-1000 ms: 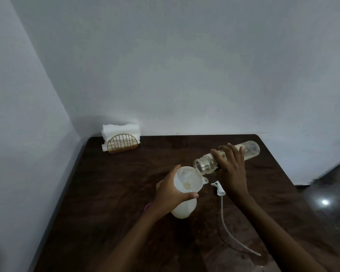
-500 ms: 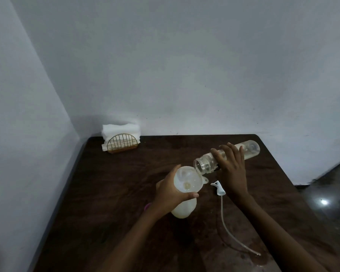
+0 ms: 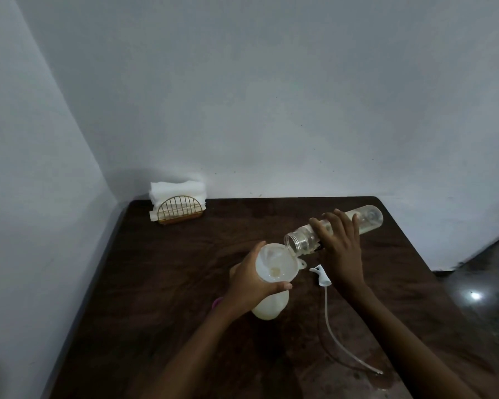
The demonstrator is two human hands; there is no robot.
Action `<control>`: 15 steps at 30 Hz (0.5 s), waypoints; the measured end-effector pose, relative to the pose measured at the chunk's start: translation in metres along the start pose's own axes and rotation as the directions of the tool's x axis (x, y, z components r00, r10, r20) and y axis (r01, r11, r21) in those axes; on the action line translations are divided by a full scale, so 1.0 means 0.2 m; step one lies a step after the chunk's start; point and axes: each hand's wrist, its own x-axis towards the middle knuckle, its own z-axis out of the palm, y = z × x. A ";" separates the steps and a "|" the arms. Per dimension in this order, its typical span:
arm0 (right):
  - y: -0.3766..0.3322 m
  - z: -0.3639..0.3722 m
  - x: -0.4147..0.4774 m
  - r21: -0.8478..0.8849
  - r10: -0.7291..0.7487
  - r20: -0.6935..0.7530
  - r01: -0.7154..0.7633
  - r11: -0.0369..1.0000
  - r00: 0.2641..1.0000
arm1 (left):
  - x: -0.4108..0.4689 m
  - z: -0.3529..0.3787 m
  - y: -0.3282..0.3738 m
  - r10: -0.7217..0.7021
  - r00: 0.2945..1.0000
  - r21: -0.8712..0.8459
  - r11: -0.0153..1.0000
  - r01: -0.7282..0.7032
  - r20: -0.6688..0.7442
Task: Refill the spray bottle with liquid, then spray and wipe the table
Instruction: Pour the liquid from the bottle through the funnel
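Nearest you, one thin clear dip tube [image 3: 328,318] trails across the dark, wood-grained table [image 3: 162,283] from one white plastic spray head [image 3: 321,276], which lies loose just right of the bottle. Your left hand [image 3: 249,282] curls round the top of the one milky translucent spray bottle [image 3: 271,308]. The bottle stands upright near the table's middle. Your thumb lies along the near rim of the round white funnel [image 3: 277,262] seated in it. Your right hand [image 3: 340,249] wraps its fingers over one clear plastic bottle [image 3: 368,220], tipped almost flat with its mouth at the funnel's far rim. In the far left corner, one gold wire holder [image 3: 180,210] keeps a stack of white napkins [image 3: 176,190].
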 end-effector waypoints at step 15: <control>0.01 0.01 0.01 -0.005 -0.015 -0.021 0.015 1.000 1.000 | -0.01 0.00 0.01 -0.027 1.000 0.008 1.000 0.027 0.003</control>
